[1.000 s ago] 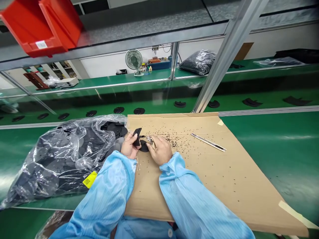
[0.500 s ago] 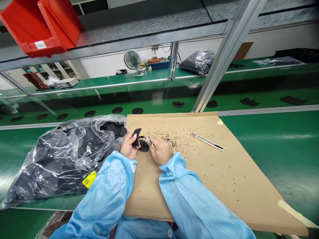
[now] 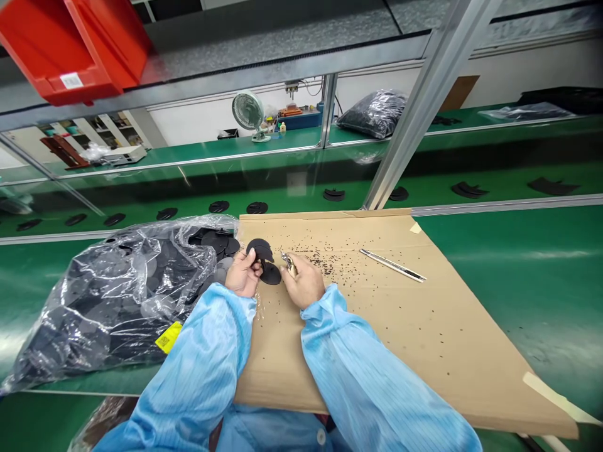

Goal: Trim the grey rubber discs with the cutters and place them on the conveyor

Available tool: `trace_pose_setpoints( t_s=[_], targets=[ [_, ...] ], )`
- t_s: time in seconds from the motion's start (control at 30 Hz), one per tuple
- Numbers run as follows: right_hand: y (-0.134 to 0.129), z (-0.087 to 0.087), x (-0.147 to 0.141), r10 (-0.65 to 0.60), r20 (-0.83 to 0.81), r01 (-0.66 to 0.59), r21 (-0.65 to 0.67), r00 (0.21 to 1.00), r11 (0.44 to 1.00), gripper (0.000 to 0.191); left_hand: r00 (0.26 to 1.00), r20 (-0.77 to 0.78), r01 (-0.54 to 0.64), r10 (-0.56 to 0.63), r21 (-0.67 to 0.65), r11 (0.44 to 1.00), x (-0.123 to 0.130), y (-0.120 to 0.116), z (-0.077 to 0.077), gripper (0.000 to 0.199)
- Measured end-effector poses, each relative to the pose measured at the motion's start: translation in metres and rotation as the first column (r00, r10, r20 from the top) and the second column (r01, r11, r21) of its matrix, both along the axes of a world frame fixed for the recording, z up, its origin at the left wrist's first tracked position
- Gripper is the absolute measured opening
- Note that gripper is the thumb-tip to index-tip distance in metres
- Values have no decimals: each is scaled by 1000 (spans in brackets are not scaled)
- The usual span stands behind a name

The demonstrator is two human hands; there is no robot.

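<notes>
My left hand [image 3: 244,274] is closed on a thin black plastic piece [image 3: 260,248] with a rounded edge, its broad face turned toward me. Just below that piece, a black disc [image 3: 271,274] seems to lie on the cardboard sheet [image 3: 377,351]. My right hand [image 3: 304,281] grips a small shiny metal clipper [image 3: 289,265]; its tip points up and left, a short gap away from the black piece. Most of the clipper is hidden in the palm. Many tiny black bits [image 3: 325,263] are scattered on the cardboard beside my right hand.
A clear plastic bag [image 3: 117,301] full of black discs lies left of the cardboard. A slim cutter knife [image 3: 393,265] lies to the right. Behind, black pieces [image 3: 257,208] sit along a green conveyor. A metal post [image 3: 414,107] and red bin [image 3: 70,56] stand above.
The black piece in my left hand has turned from edge-on to show its broad face. The clipper, earlier at the piece, has drawn back from it.
</notes>
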State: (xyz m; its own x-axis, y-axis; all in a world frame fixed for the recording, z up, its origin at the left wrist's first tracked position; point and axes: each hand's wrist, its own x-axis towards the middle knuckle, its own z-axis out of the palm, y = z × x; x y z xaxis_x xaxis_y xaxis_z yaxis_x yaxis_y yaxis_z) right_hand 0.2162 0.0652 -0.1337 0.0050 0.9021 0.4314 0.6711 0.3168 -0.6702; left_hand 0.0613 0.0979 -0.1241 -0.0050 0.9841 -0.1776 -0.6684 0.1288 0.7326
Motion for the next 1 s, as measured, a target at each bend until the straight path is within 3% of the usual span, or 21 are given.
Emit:
trace_pose_setpoints(
  t_s=[0.27,0.4,0.6,1.0],
  targets=[
    [-6,3,-4,173,75,-171,-36,982,985,21,993,94,93,-78,-174,980,-2,-1,5,5],
    [-7,6,-5,234,159,-225,-69,959,972,23,976,132,194,-174,-156,969,-4,-2,4,5],
    [-9,11,-6,313,250,-277,-168,916,946,27,969,65,247,-240,-150,957,-3,-3,4,5],
    [-6,10,-3,297,404,-239,-189,865,952,28,972,-43,226,-233,-128,966,-1,-2,0,18]
  ],
)
